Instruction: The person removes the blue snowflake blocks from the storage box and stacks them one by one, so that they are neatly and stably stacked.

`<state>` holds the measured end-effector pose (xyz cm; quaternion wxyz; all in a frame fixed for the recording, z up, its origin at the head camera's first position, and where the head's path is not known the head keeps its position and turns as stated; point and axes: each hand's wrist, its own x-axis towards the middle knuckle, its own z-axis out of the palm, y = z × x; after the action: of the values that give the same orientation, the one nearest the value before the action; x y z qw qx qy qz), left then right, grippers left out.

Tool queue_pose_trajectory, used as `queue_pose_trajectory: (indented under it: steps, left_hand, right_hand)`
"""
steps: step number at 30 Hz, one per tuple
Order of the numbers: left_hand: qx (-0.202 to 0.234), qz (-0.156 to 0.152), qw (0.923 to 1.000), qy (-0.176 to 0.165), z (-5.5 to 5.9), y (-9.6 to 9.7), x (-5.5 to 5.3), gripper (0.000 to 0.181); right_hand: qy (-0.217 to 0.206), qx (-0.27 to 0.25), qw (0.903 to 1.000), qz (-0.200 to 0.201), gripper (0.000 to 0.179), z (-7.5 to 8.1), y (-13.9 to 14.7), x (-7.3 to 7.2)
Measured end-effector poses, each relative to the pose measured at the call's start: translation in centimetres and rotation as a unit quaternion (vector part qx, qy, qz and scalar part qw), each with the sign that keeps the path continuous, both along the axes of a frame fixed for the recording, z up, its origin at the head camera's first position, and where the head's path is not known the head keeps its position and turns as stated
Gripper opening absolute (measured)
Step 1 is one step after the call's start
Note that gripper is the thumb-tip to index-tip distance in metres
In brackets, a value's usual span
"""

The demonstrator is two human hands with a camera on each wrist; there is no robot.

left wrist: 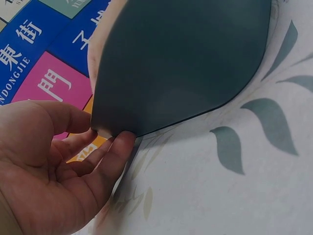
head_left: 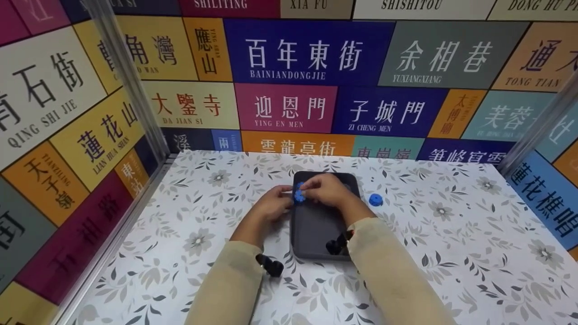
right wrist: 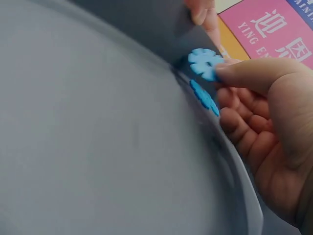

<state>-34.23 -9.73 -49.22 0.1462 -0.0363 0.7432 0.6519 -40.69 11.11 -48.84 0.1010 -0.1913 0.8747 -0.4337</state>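
Note:
A dark grey rectangular tray [head_left: 311, 230] lies on the table. At its far left side, my left hand [head_left: 274, 204] holds the tray's edge between thumb and fingers; the left wrist view shows the fingertips [left wrist: 124, 139] against the wall near a corner. My right hand [head_left: 328, 189] reaches over the tray's far end and pinches a blue notched plastic disc [right wrist: 203, 62] by its rim. Just below that disc, a second blue disc [right wrist: 204, 98] sits at the tray's inner edge. Right-hand fingers partly cover both discs in the head view.
To the right of the tray, a small blue round piece [head_left: 375, 199], perhaps stacked discs, lies on the table. A leaf-patterned cloth [head_left: 442, 243] covers the tabletop. Panels with printed place names [head_left: 311, 54] stand at the back and both sides.

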Motion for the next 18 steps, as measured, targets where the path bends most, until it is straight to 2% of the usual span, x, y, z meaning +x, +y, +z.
queue_pose_trajectory:
  steps: [4, 9, 13, 16, 18]
  left_hand:
    - [-0.015, -0.003, 0.9999, 0.005, 0.1, -0.1, 0.0, 0.057]
    - [-0.037, -0.005, 0.9992, 0.013, 0.3, -0.2, 0.2, 0.056]
    - [0.004, -0.001, 1.0000, -0.004, 0.2, -0.1, 0.3, 0.060]
    - [0.038, 0.003, 0.9991, -0.017, 0.1, 0.1, 0.4, 0.063]
    - [0.042, 0.007, 0.9989, -0.020, 0.1, 0.2, 0.4, 0.064]
  right_hand:
    - [0.008, -0.034, 0.9987, -0.037, 0.020, 0.2, -0.2, 0.0]
    - [0.033, -0.067, 0.9951, -0.064, 0.020, 0.3, -0.6, 0.1]
    - [0.046, -0.124, 0.9885, -0.073, 0.021, 0.6, -0.9, 0.4]
    - [0.059, -0.183, 0.9767, -0.095, 0.021, 1.0, -1.0, 0.3]
    - [0.062, -0.210, 0.9689, -0.114, 0.022, 1.5, -1.0, 0.2]
